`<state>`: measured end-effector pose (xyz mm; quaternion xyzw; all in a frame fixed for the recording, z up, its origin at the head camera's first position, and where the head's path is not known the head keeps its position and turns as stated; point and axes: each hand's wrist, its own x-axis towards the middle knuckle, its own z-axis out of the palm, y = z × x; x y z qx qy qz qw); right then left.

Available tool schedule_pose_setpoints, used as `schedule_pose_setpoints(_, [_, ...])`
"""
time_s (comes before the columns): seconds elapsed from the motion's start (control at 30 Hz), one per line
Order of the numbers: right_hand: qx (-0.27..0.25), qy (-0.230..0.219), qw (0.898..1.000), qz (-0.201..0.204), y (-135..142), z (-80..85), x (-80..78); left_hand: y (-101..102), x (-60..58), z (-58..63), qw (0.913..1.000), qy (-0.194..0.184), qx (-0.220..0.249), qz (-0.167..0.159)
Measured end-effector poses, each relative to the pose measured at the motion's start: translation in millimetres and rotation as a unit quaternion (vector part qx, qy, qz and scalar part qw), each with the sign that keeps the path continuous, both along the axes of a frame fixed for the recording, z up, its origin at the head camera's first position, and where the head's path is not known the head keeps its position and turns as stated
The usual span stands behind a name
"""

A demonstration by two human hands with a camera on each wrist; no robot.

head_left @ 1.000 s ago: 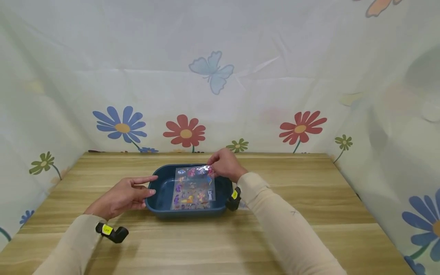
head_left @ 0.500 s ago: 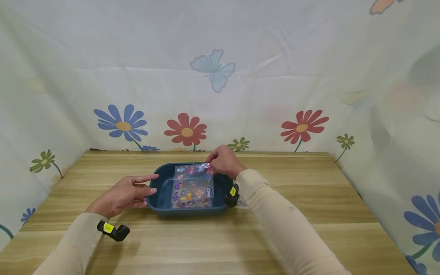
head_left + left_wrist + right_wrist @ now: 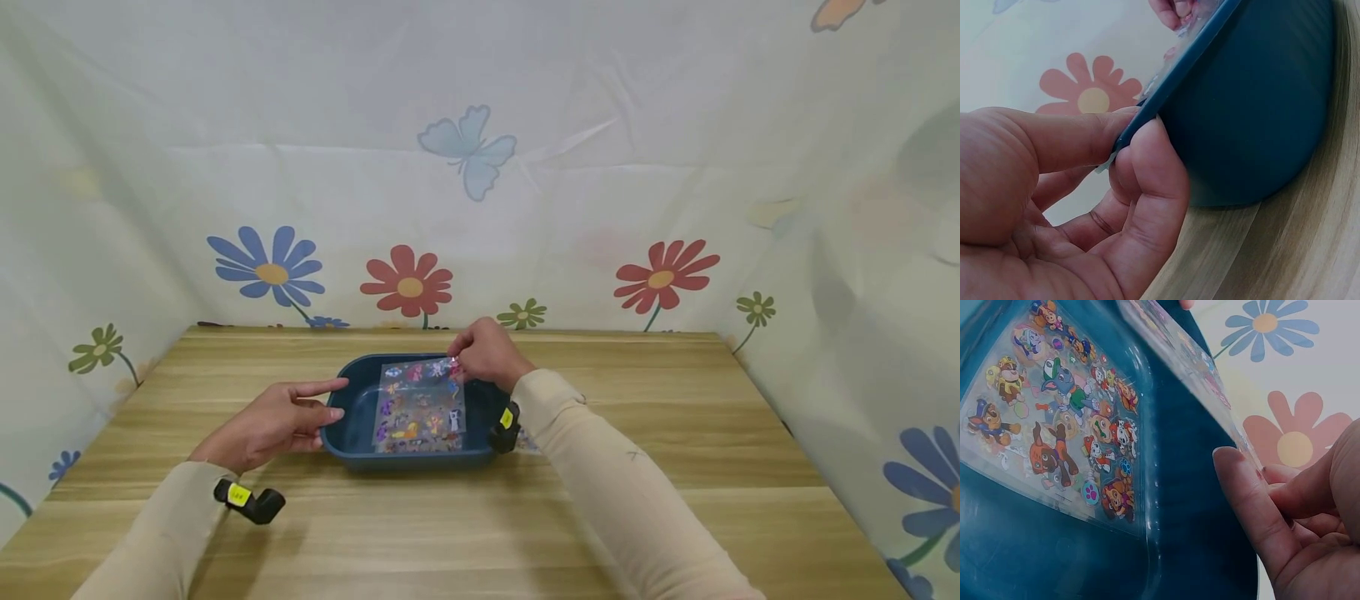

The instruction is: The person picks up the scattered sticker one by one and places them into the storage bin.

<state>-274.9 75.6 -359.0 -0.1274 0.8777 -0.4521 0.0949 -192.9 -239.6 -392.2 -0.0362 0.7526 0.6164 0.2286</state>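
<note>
A dark blue oblong tub (image 3: 356,417) stands on the table. My left hand (image 3: 273,429) pinches its left rim; in the left wrist view the thumb (image 3: 1079,137) lies over the rim and the curled fingers (image 3: 1154,181) press from outside. At the far right rim my right hand (image 3: 491,354) pinches the top corner of a clear sticker sheet (image 3: 420,408) with colourful cartoon ponies, slanting over the tub. In the right wrist view another clear sticker sheet (image 3: 1060,406), with cartoon dogs, lies inside the tub below it.
Part of a patterned clear sheet (image 3: 528,442) shows on the wooden table (image 3: 390,533) right of the tub, partly hidden by the right wrist camera (image 3: 506,427). Behind the table hangs a pale curtain (image 3: 600,192) with flowers and a butterfly.
The pony sticker sheet has shifted slightly left with my right hand, still held at its corner. My left hand keeps its hold on the rim. The head view has moved a little.
</note>
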Motion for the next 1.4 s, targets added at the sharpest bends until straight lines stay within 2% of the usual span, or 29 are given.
schedule_pose_setpoints(0.33, [-0.005, -0.003, 1.0, 0.008, 0.1, -1.1, 1.5, -0.3, 0.7, -0.5, 1.0, 0.002, 0.005, -0.002])
schedule_pose_setpoints(0.67, [0.002, 0.012, 1.0, 0.01, 0.4, -3.5, 2.4, -1.1, 0.4, -2.5, 1.0, 0.006, 0.002, -0.001])
schedule_pose_setpoints(1.07, [0.032, 0.034, 0.999, 0.009, -0.2, -5.3, 3.2, -0.5, 0.0, -1.3, 0.9999, 0.0, -0.007, 0.007])
schedule_pose_setpoints(1.4, [0.044, 0.047, 0.998, 0.009, -0.9, -8.3, 3.9, -0.7, 0.8, -2.6, 1.0, 0.007, 0.005, -0.001])
